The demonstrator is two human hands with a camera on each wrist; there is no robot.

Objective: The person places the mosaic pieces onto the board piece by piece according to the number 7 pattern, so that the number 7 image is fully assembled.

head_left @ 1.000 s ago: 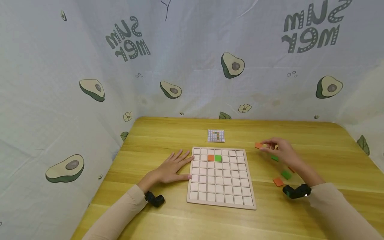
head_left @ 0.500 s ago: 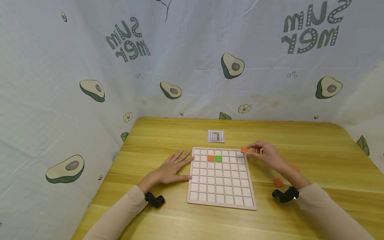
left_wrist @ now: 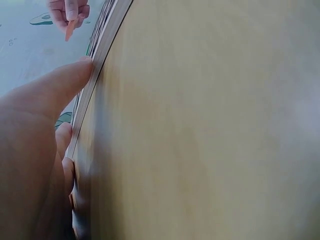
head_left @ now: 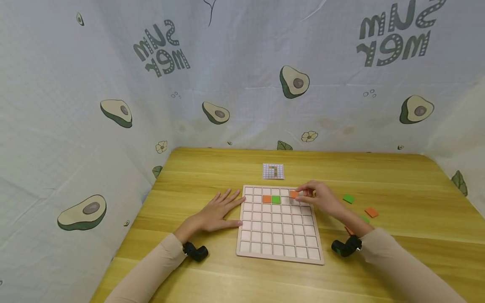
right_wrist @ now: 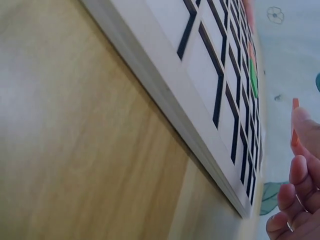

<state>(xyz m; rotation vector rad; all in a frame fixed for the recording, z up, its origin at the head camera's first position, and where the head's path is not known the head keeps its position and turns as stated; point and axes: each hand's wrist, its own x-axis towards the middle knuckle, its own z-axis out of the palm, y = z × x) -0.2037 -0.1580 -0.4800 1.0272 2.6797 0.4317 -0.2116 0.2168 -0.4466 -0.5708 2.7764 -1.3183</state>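
Right hand (head_left: 320, 198) has moved left since a second ago, carrying the held tile (head_left: 293, 194) (orange) from the bench (head_left: 212, 273) to over the board's (head_left: 280, 259) far right corner. Its thumb and fingers are clamped on the tile, which is raised off the board per the right wrist view. Near to far: left hand (head_left: 217, 213) flat beside the board, fingers apart, thumb and index tips at its left edge, gripping nothing. Loose tiles (head_left: 371, 212) right of the board: two orange, two green, nearer ones partly behind the right forearm. Second row from far edge: orange square (head_left: 267, 199), green square (head_left: 275, 199) touching side by side. Beyond: pattern card (head_left: 273, 171), then avocado-print cloth (head_left: 242, 75).
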